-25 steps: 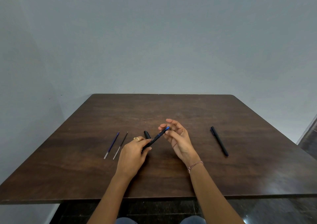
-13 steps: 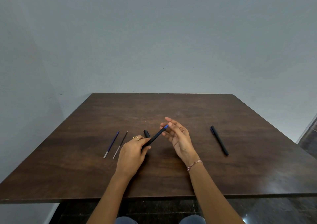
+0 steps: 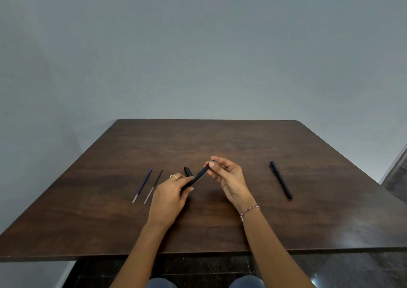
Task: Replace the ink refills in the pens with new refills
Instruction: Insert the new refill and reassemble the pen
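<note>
A dark brown wooden counter point(image 3: 220, 228) with a rounded far corner stands against a plain grey-blue wall point(image 3: 198, 56). Dark glossy floor point(image 3: 341, 270) shows under its near edge.

Well to the left of the left hand's fingers point(image 3: 187, 179), a blue refill point(image 3: 142, 185) and a black refill point(image 3: 154, 185) lie on the counter, side by side and nearly parallel but apart. A black cap point(image 3: 188, 171) lies just beyond those fingers, partly hidden by them.

The left hand point(image 3: 169, 197), with a ring point(image 3: 174, 176) on one finger, has its fingers curled tight round the lower end of a black pen point(image 3: 199, 176). The pen is off the counter and slants up to the right, bridging the two hands. The right hand point(image 3: 229, 179), a bracelet point(image 3: 250, 211) on its wrist, is turned palm-up. Its thumb and fingers point(image 3: 212, 165) pinch the pen's upper end, where a small blue tip shows just past them. The remaining fingers are loosely bent behind.

Well to the right of the right hand's fingers, the other pen point(image 3: 281, 179), black, lies flat on the counter, untouched.
</note>
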